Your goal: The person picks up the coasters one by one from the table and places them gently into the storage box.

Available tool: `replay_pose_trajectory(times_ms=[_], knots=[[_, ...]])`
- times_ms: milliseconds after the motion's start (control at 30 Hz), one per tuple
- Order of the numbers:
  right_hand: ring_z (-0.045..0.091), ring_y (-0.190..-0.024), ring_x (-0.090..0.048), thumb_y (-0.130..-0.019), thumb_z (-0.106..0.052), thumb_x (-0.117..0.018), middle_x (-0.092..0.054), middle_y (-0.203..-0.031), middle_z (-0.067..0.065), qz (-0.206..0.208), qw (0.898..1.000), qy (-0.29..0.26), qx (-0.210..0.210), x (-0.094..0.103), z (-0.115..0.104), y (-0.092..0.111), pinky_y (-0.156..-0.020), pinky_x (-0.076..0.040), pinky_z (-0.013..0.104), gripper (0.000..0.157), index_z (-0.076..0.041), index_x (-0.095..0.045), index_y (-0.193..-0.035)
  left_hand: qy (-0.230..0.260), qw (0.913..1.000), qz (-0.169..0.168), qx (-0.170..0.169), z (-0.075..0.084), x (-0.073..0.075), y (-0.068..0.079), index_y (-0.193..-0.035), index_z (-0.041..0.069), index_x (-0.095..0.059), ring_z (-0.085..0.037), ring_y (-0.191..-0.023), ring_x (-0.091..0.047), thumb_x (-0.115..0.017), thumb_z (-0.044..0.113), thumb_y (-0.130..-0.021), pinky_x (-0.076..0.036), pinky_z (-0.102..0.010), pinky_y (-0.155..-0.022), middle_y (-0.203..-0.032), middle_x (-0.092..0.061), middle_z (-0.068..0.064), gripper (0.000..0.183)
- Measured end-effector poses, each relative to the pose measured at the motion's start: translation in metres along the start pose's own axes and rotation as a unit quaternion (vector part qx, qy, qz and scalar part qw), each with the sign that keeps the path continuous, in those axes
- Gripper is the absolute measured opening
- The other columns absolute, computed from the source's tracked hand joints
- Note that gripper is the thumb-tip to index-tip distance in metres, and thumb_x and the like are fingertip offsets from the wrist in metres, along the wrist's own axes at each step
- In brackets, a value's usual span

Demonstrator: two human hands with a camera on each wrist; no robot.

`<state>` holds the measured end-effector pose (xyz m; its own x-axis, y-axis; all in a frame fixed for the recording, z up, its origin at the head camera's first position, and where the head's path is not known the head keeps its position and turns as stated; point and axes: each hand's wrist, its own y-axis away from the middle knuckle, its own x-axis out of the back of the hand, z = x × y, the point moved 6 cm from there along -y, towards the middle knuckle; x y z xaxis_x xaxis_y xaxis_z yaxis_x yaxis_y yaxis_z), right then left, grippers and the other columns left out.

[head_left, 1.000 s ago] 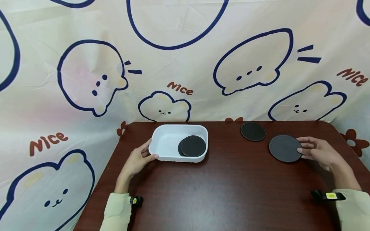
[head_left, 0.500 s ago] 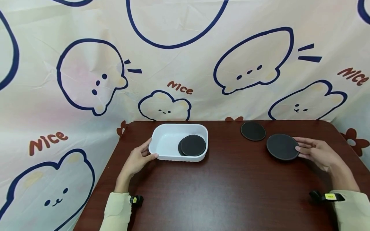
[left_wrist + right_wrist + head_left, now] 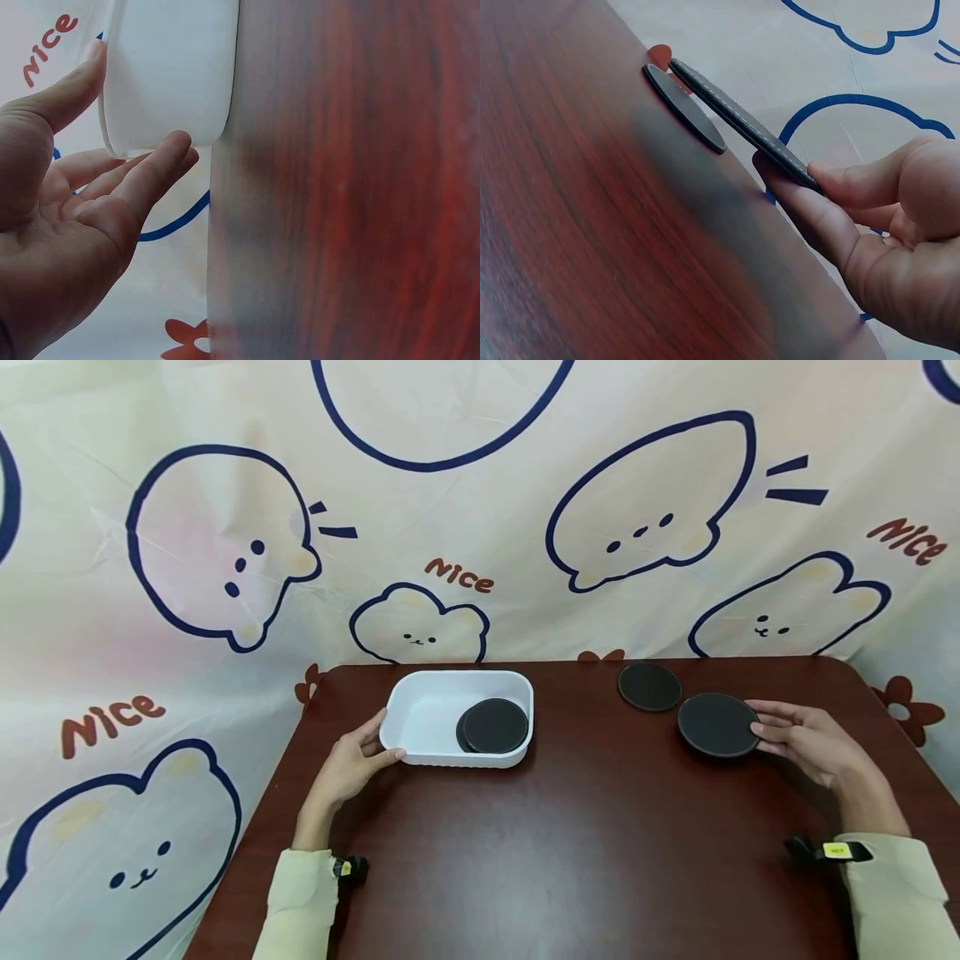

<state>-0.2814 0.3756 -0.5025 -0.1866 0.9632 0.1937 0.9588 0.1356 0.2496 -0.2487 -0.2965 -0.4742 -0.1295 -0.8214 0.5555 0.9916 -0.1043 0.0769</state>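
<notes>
My right hand (image 3: 813,747) pinches the edge of a black round coaster (image 3: 717,725) between thumb and fingers. In the right wrist view this coaster (image 3: 739,120) is tilted and raised off the table, with stitching along its edge. Another black coaster (image 3: 649,686) lies flat on the table, behind and left of the held one. On the left, my left hand (image 3: 347,768) grips the left end of a white rectangular basin (image 3: 457,760), thumb at its rim and fingers against its end wall (image 3: 172,90). Overlapping black coasters (image 3: 496,725) lie in the basin's right half.
The dark brown wooden table (image 3: 555,860) reaches back to a pale cloth (image 3: 510,510) printed with blue cartoon outlines. Both wrists wear black straps with small yellow labels.
My right hand moves slightly left with the coaster, whose tilt has changed. The left hand stays on the basin. The head view has shifted a little.
</notes>
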Motion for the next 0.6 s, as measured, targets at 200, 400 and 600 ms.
replay_pose_trajectory(times_ms=[200,400,600], knots=[[-0.003,-0.096,-0.074,-0.104,-0.015,-0.073,-0.074,-0.111,-0.028,0.002,0.999,-0.046,0.007,-0.003,-0.007,-0.001,-0.08,-0.065,0.022,0.048,-0.017,-0.056,-0.148,-0.001,1.0,-0.002,0.003,0.003,0.0,-0.002,-0.172,0.014,-0.025,-0.038,-0.147,-0.054,-0.078,0.024,-0.101,-0.053,-0.05,-0.11,-0.171,-0.039,-0.022,0.089],[-0.001,-0.096,-0.076,-0.103,-0.015,-0.073,-0.075,-0.111,-0.026,0.003,0.997,-0.076,-0.001,-0.008,-0.011,-0.003,-0.081,-0.065,0.022,0.057,-0.012,-0.049,-0.155,-0.007,1.0,-0.004,-0.002,0.0,0.0,-0.002,-0.172,0.011,-0.023,-0.041,-0.147,-0.054,-0.078,0.023,-0.101,-0.055,-0.049,-0.108,-0.171,-0.038,-0.024,0.09],[-0.002,-0.097,-0.076,-0.105,-0.013,-0.071,-0.075,-0.11,-0.024,0.004,0.996,-0.087,0.002,-0.015,-0.016,-0.007,-0.081,-0.064,0.021,0.064,-0.005,-0.04,-0.16,-0.006,1.0,-0.005,-0.001,0.001,0.0,-0.002,-0.172,0.012,-0.023,-0.041,-0.147,-0.054,-0.077,0.024,-0.101,-0.054,-0.051,-0.109,-0.17,-0.038,-0.024,0.09]])
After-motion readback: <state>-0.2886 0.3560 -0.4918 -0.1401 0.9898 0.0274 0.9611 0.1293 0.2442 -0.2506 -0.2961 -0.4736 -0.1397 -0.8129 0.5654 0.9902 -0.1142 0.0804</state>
